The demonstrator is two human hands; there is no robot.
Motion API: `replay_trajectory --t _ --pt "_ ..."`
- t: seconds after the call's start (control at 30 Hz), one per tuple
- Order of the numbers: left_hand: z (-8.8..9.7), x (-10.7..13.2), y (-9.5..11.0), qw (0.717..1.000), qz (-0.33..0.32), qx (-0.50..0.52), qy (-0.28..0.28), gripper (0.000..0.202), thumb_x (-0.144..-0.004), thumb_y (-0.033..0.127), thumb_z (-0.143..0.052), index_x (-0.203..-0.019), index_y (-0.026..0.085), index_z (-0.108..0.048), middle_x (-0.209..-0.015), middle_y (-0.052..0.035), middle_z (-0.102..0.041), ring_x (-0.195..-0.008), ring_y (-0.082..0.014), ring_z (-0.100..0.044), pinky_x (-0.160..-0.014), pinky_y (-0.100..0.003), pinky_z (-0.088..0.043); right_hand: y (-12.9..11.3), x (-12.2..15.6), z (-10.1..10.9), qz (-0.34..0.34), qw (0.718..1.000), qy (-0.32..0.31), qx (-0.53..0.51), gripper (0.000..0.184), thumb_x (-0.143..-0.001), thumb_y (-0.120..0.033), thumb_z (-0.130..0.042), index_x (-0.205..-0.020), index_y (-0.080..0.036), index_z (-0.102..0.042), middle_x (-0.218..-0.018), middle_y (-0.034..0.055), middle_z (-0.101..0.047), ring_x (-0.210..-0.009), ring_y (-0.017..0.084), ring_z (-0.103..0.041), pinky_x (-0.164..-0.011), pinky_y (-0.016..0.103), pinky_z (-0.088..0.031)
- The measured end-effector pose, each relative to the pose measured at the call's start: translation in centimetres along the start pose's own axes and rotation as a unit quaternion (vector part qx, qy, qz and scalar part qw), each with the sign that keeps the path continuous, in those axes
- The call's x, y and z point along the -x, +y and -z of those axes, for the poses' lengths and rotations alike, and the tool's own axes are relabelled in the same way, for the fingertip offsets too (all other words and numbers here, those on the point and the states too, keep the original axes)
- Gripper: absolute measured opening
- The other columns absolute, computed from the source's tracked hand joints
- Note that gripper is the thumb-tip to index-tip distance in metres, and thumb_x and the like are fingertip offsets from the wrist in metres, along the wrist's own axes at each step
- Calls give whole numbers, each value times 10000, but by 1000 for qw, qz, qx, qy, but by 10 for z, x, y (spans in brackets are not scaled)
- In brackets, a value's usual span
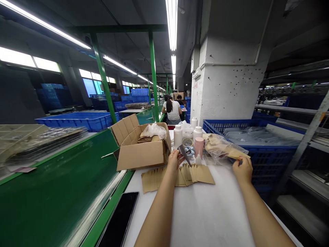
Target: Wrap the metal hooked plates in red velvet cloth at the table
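My left hand (174, 160) is closed on a thin dark grey flat piece (184, 154), held above the table. Below it, a fanned row of brown paper envelopes (205, 174) lies across the white tabletop; my left forearm hides part of the row. Farther right, my right hand (243, 169) pinches the edge of a brown paper envelope (238, 155) at the mouth of a clear plastic bag (217, 145). More brown paper shows inside that bag. Just beyond my left hand stand a pink bottle (198, 146) and a white bottle (177, 137).
An open cardboard box (141, 156) stands at the left table edge, beside the green conveyor (64, 185). A phone (119, 219) lies near me. Blue crates (257, 151) with grey bagged items border the right side. A person (172, 111) sits farther ahead, beside a white pillar (228, 89).
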State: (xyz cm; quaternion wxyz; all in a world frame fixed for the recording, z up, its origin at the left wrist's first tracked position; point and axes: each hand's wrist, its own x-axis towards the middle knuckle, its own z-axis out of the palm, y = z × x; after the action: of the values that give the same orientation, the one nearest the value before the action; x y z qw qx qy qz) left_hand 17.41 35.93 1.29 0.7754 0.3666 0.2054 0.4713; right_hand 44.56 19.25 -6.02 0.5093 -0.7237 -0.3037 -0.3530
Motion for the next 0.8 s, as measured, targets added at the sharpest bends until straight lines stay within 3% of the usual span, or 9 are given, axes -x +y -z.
replay_trajectory --t 0.27,0.53,0.63,0.73,0.8 --pt "2 -2 0 1000 4 -2 3 264 -655 278 -710 -744 164 -489 -724 -11 -623 -637 -133 -613 -649 -265 -508 8 -4 -3 33 999 -32 -15 110 -713 -146 -434 -764 -182 -525 -1133 143 -571 -1188 252 -487 -1023 422 -397" --pt "4 -6 -2 1000 15 17 10 296 -631 272 -722 -750 172 -470 -731 -19 -632 -641 -133 -611 -626 -250 -488 4 -35 -21 11 1000 -10 -8 151 -748 -221 -481 -764 -147 -611 -1031 153 -617 -1075 267 -545 -969 411 -426" --pt "4 -6 -2 1000 16 24 12 299 -630 272 -723 -758 173 -472 -729 -19 -627 -644 -135 -608 -625 -253 -490 -6 -42 -33 -5 995 -97 17 191 -740 -219 -470 -750 -136 -641 -1034 150 -617 -1034 258 -544 -949 387 -419" --pt "4 -5 -1 999 15 28 10 304 -640 296 -722 -764 176 -472 -719 -15 -621 -648 -141 -611 -630 -256 -491 -13 -43 -44 -14 981 -193 30 174 -701 -211 -491 -668 -144 -649 -864 127 -627 -912 257 -546 -899 392 -418" --pt "3 -4 -1 999 15 29 9 309 -644 303 -724 -766 176 -471 -709 -11 -615 -646 -143 -613 -636 -257 -490 -16 -46 -50 -17 977 -212 26 161 -688 -216 -509 -608 -150 -632 -742 114 -603 -855 259 -538 -874 398 -409"
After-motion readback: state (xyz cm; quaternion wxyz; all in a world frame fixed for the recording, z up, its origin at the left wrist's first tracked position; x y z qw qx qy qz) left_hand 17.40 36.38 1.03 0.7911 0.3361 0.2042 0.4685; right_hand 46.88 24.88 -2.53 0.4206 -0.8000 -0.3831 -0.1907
